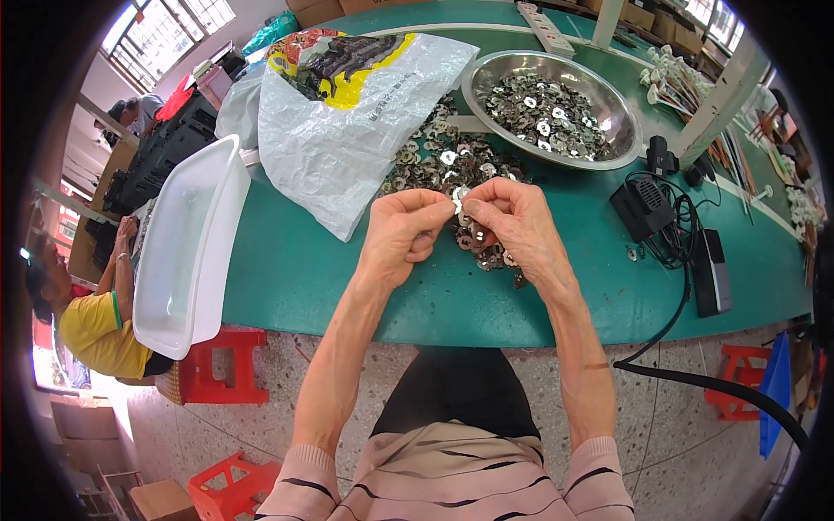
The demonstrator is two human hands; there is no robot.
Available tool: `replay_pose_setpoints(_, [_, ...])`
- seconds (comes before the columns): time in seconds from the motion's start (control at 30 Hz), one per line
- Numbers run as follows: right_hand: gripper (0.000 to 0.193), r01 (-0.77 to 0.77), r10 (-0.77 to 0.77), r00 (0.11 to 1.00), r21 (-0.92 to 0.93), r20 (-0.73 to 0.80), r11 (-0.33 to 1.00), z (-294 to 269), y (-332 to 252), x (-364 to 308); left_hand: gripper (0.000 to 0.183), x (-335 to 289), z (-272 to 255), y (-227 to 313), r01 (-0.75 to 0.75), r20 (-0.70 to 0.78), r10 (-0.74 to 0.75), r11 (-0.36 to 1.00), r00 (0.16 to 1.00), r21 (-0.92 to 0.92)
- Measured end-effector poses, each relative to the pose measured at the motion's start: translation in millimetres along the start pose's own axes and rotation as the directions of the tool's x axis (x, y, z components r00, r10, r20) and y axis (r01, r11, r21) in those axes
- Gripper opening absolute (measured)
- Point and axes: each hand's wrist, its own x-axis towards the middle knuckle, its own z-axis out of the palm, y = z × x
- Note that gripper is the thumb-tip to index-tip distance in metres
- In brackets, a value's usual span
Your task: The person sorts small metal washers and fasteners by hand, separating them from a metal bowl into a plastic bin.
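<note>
A small shiny metal piece (459, 199) is pinched between the fingertips of both my hands, over the near part of a heap. My left hand (404, 233) grips it from the left with thumb and forefinger, the other fingers curled in. From the right, my right hand (523, 227) pinches it too; whether more pieces sit under its curled fingers I cannot tell. Loose flat metal pieces with holes make up the heap (417, 171) on the green table (304, 291). Behind it, a round steel bowl (627, 113) holds many similar metal pieces (543, 113).
A white woven sack (321, 143) partly covers the heap's left side. A white plastic tub (228, 226) stands at the left edge. On the right lie a black device (641, 207), tangled cables and a dark box (711, 273). A person in yellow (102, 334) sits at far left.
</note>
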Motion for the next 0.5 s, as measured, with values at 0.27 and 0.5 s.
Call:
replay_pose_setpoints(0.27, [0.014, 0.011, -0.013, 1.0, 0.076, 0.02, 0.997, 0.5, -2.2, -1.3, 0.012, -1.6, 3.1, -0.2, -0.002, -0.021, 0.005, 0.993, 1.0, 0.117])
replay_pose_setpoints(0.5, [0.013, -0.025, 0.013, 0.998, 0.18, 0.069, 0.983, 1.7, -0.1, 0.0, 0.009, 2.9, -10.9, 0.0, 0.062, 0.056, -0.056, 0.993, 0.997, -0.097])
